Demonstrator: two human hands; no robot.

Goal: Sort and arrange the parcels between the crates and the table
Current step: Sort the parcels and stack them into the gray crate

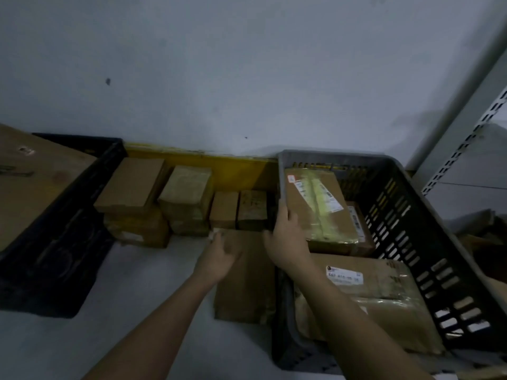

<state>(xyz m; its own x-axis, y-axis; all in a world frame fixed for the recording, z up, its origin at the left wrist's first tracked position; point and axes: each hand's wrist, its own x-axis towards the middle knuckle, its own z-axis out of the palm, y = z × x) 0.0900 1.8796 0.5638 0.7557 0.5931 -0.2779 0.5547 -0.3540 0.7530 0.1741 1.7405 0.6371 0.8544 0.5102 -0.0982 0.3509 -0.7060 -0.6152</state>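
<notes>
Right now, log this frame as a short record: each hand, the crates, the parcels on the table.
left hand: open, resting on a flat brown parcel on the table
right hand: grips the edge of the taped parcel in the grey crate
grey crate contents: taped parcel on top, labelled parcel nearer the camera
black crate: left, holds a large carton
table row: small boxes along the wall

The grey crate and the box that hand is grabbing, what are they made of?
The grey crate looks like moulded plastic, matte: its walls have neat rows of slots. The box under the right hand looks like brown cardboard, dull, with a shiny yellowish tape strip and a white label that seems to be paper.
</notes>
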